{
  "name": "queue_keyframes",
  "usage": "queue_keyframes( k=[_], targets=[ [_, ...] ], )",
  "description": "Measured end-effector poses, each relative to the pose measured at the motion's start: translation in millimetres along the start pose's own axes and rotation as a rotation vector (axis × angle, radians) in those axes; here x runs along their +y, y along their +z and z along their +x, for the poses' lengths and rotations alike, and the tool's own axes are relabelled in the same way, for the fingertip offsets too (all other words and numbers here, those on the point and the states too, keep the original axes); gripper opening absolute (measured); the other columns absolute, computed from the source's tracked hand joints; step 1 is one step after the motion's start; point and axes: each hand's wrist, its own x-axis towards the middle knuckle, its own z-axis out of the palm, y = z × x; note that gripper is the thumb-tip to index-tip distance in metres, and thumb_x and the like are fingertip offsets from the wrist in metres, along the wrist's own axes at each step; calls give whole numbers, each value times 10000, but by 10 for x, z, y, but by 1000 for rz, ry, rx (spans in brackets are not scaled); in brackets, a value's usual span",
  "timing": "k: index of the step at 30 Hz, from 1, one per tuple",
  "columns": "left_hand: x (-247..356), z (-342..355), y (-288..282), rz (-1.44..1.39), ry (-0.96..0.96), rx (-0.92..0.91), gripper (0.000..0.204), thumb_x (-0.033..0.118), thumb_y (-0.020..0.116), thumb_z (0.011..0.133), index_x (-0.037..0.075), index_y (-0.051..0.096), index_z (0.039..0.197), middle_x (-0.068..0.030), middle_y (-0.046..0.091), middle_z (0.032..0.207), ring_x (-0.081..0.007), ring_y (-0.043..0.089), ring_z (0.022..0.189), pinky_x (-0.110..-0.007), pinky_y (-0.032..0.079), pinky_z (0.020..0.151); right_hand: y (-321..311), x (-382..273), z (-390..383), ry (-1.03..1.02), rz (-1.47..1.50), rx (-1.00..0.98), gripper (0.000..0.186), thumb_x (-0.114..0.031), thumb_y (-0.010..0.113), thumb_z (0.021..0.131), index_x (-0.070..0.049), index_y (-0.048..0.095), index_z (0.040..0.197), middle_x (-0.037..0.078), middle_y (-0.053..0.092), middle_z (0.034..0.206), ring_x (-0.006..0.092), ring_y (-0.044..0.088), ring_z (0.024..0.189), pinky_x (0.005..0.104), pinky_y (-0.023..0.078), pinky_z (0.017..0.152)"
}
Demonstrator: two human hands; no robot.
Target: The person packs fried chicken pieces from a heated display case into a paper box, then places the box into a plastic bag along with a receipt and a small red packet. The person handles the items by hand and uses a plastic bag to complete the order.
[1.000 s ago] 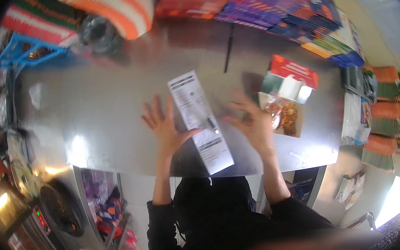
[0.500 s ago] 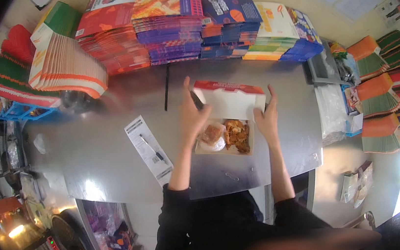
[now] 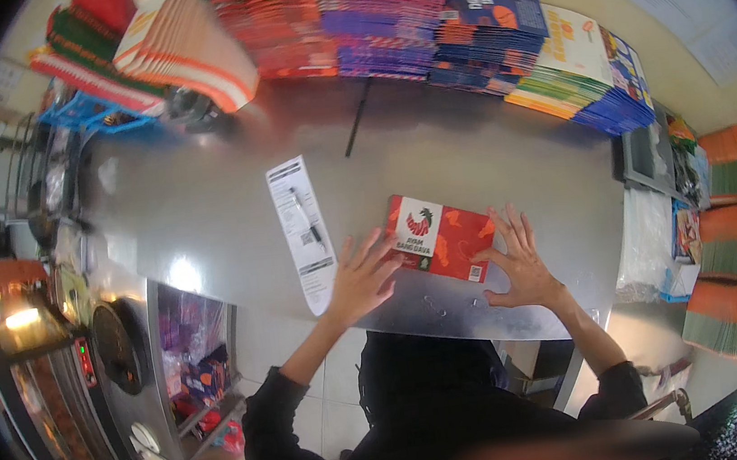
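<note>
A closed red and white cardboard food box (image 3: 444,238) lies flat on the steel table, its printed lid facing up. Whatever is inside is hidden by the lid. At the box's left edge is my left hand (image 3: 363,276), fingers spread and holding nothing. My right hand (image 3: 522,260) is by the box's right end, thumb and fingers apart, likewise without anything in it. To the left lies a long white paper slip (image 3: 304,237) with a pen (image 3: 306,217) resting on it.
Stacks of folded cartons, including a red stack (image 3: 277,27) and a purple one (image 3: 385,19), line the table's (image 3: 228,191) far edge. A blue basket (image 3: 96,114) sits at far left. Plastic bags (image 3: 647,244) hang off the right side. A lit warming cabinet (image 3: 52,402) stands at lower left.
The box's raised lid has come down over the fried food and the wrapped item. Both hands have moved from the lid's sides to beside the shut box. The whole view has shifted.
</note>
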Motion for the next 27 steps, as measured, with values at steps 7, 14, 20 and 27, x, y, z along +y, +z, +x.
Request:
queue_keyframes(
  k=[7, 14, 20, 27],
  targets=[
    [1103, -521, 352, -410, -678, 190, 451, 120, 677, 761, 31, 439, 1134, -190, 437, 1245, -379, 307, 1300, -562, 221, 1056, 379, -756, 523, -13, -173, 73, 927, -373, 793, 505, -371, 427, 1356, 167, 232, 1461, 421, 303, 1235, 585, 265, 980],
    [1310, -1430, 982, -1627, -817, 551, 601, -31, 656, 815, 57, 284, 1279, -127, 475, 1216, -210, 536, 1088, -358, 454, 934, 930, -1456, -331, 63, -59, 22, 914, -274, 777, 489, -355, 453, 1339, 177, 271, 1402, 407, 338, 1176, 537, 294, 936],
    [1205, -1357, 1036, -1644, -824, 542, 721, -42, 671, 780, 61, 227, 1339, -138, 476, 1223, -215, 569, 1046, -359, 494, 908, 966, -1652, -348, 130, -68, 87, 869, -282, 770, 525, -342, 456, 1333, 184, 280, 1393, 401, 360, 1143, 523, 305, 924],
    [1503, -1083, 595, -1597, -780, 578, 905, -27, 692, 774, 108, 24, 1370, -209, 422, 1254, -265, 533, 1088, -402, 483, 939, 776, -1523, -413, 121, -80, 174, 893, -309, 802, 521, -323, 447, 1340, 190, 274, 1409, 402, 362, 1154, 539, 315, 914]
  ],
)
